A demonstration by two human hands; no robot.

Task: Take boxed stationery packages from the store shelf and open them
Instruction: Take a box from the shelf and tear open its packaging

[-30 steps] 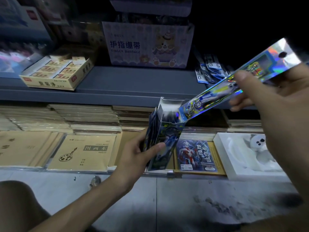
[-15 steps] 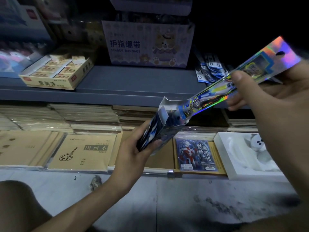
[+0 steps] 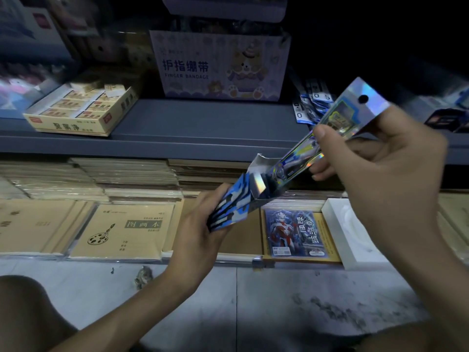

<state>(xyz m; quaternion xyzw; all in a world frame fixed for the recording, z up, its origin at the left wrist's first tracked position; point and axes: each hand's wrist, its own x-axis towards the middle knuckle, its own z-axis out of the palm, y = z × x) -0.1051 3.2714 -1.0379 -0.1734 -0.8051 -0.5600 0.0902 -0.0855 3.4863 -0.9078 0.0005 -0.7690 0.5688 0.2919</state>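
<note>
Pack [image 3: 342,118] now deeper in box [image 3: 236,204] mouth than before; box tilted further. Left grip [image 3: 195,240] wraps box base. Right grip [image 3: 380,174] pinches pack, thumb on top.

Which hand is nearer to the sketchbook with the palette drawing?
Left. The left hand sits just right of the sketchbook; the right hand is far off to the right, higher up.

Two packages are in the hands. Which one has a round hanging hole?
The long holographic package in the right hand; the hole is at its upper end. The blue box in the left hand has none visible.
</note>
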